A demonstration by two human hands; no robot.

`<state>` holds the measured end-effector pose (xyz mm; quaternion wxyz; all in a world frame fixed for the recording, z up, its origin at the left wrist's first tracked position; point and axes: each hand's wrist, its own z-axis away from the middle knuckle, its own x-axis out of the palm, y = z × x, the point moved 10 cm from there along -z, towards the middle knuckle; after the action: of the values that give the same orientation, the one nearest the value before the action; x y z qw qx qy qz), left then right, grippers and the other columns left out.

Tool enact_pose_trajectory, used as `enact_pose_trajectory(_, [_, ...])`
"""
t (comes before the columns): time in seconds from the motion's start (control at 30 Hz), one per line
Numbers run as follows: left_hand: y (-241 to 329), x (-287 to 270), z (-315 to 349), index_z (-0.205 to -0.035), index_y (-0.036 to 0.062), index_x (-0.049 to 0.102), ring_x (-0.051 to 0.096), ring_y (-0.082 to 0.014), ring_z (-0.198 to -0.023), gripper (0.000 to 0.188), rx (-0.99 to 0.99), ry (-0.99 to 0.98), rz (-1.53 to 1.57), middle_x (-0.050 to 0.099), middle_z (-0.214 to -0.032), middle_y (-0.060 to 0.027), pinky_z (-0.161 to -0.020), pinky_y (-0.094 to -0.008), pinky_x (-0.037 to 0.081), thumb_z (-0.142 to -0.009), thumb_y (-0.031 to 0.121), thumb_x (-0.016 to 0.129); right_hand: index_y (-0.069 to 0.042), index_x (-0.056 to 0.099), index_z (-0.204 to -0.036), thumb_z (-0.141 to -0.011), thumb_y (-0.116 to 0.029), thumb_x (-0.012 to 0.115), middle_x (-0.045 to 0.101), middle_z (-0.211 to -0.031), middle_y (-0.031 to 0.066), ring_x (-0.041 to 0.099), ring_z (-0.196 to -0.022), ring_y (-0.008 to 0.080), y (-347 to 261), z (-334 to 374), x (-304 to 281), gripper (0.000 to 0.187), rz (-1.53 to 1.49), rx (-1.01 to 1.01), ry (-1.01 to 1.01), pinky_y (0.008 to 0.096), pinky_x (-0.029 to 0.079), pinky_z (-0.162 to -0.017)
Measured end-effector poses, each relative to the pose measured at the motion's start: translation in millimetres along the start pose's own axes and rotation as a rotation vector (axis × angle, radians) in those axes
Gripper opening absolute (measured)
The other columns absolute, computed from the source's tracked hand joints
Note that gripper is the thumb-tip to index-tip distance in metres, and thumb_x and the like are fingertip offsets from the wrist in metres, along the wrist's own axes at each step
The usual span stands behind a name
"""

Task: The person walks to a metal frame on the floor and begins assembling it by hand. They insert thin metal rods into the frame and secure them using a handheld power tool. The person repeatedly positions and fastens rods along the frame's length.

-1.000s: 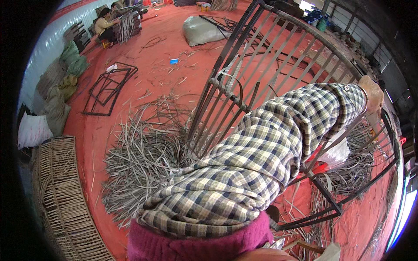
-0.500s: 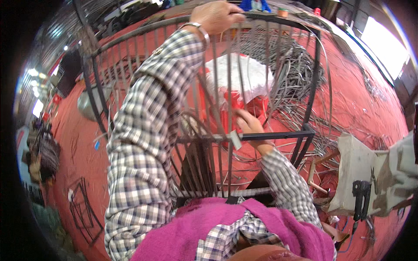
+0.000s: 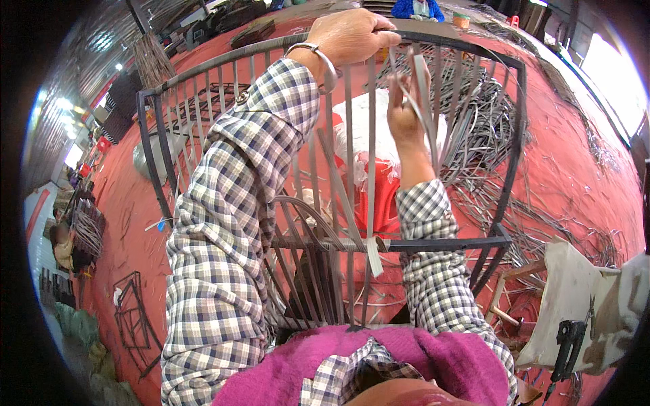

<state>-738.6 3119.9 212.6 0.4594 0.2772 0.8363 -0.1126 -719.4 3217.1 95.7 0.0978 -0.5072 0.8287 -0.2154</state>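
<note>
A dark chair-like frame [image 3: 518,135] strung with upright flat grey strips stands before me. My left hand [image 3: 349,37], a bangle at its wrist, is closed over its top rail [image 3: 447,42]; what lies beneath the fingertips is hidden. Just below, on the far side of the strips, my right hand [image 3: 408,111] is raised with a loose flat grey strip [image 3: 421,71] at its fingers. That strip runs up toward the rail beside my left fingertips. Over the lower crossbar [image 3: 440,245] several strips are wrapped, with a pale strip end [image 3: 374,257] hanging from it.
Behind the frame are a white sack [image 3: 369,125] over something red and a heap of grey strips [image 3: 484,115]. A cloth-draped seat [image 3: 575,291] with a black tool [image 3: 569,342] stands at right. A person in blue [image 3: 418,9] sits at the far end.
My right hand has risen from near the crossbar to just under the top rail, drawing a strip up. My left hand stays at the rail, slightly further right in view.
</note>
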Motion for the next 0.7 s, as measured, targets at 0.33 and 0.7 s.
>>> enact_pose_trajectory(0.33, [1, -4, 4, -0.086, 0.0153, 0.067, 0.062, -0.0287, -0.081, 0.028, 0.06, 0.026, 0.034, 0.066, -0.081, -0.0087, -0.069, -0.0399, 0.047, -0.082, 0.035, 0.049, -0.007, 0.057, -0.084, -0.094, -0.021, 0.044, 0.045, -0.062, 0.0009, 0.043, -0.056, 0.0085, 29, 112, -11, 0.022, -0.481, 0.831, -0.307, 0.0247, 0.035, -0.051])
enact_pose_trajectory(0.7, [-75, 91, 115, -0.101, 0.0066, 0.062, 0.059, -0.0292, -0.088, 0.031, -0.077, 0.068, 0.327, 0.063, -0.097, -0.0146, -0.077, -0.0411, 0.045, -0.084, 0.032, 0.054, -0.005, 0.055, -0.082, -0.095, -0.021, 0.044, 0.042, -0.061, -0.0063, 0.037, -0.054, 0.0032, -101, 394, -159, 0.023, -0.326, 1.484, -0.339, 0.0212, 0.031, -0.047])
